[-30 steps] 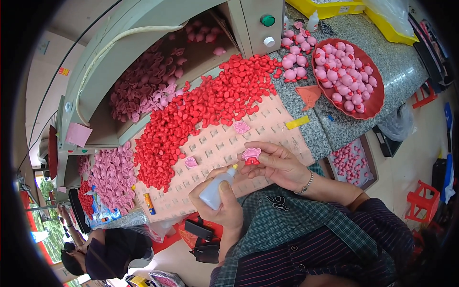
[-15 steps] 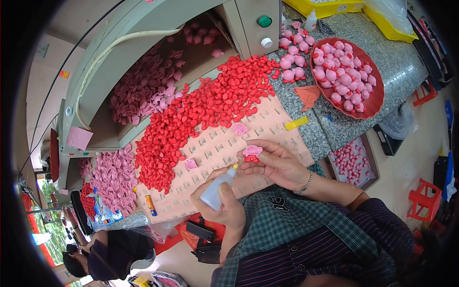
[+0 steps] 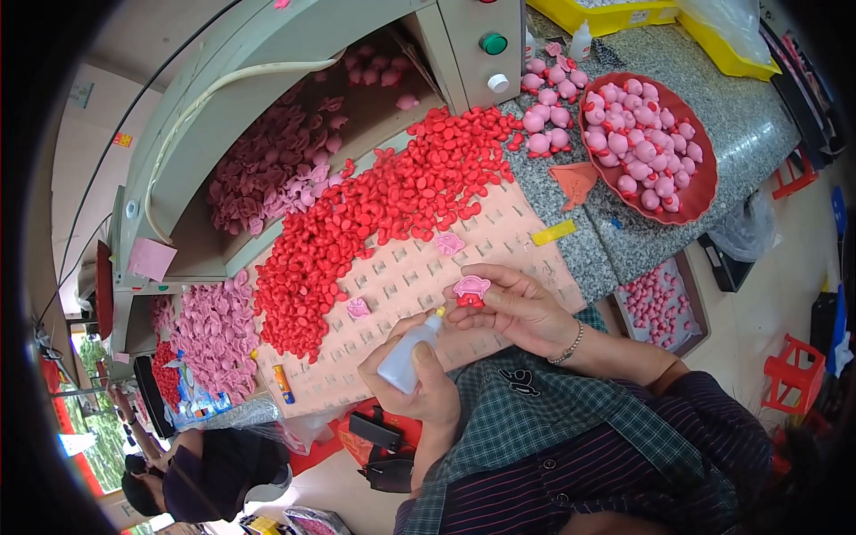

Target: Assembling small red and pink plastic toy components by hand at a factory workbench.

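Observation:
My left hand is closed round a translucent white squeeze bottle. Its yellow tip points up toward my other hand, close to the red part there. Between thumb and fingers of my right hand is a small pink shell-like piece with a red piece at its lower side. Beneath both hands lies a pink perforated mat. On it rest two loose pink pieces, one above my right hand and another farther left.
Beyond the mat, small red pieces lie heaped before a grey machine opening. Pink pieces pile up at left. A red bowl of pink-and-red figures stands at right. A glue stick lies at the mat's left edge. Another person sits lower left.
Both hands keep their holds. The pink piece in my right hand has tilted slightly, and the view has shifted a little.

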Demonstrator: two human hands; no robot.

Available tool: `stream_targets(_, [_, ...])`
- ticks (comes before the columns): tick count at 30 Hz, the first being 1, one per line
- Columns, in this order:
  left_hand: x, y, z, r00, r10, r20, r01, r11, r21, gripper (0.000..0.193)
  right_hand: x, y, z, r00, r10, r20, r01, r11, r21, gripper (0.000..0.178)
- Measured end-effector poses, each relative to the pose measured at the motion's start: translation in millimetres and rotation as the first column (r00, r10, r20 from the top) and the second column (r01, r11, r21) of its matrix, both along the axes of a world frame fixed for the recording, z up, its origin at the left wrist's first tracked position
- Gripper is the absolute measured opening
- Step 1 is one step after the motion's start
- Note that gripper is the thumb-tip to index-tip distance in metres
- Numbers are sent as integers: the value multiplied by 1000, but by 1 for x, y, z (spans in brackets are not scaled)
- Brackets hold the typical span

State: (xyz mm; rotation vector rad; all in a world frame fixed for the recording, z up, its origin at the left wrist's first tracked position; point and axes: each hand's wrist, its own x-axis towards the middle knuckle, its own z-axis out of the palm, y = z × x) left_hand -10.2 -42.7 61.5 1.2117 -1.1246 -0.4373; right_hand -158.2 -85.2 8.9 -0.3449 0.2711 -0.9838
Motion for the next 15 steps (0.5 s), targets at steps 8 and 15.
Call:
stream_targets(8, [1,-1,-1,998,8,57,-9,1000,6,23,0,0,2,1000,7,15,-7,1000,-1,40])
stream_targets(15, [-1,-1,3,995,8,95,-9,1000,4,23,1,0,2,1000,0,0,0,1000,-12,39])
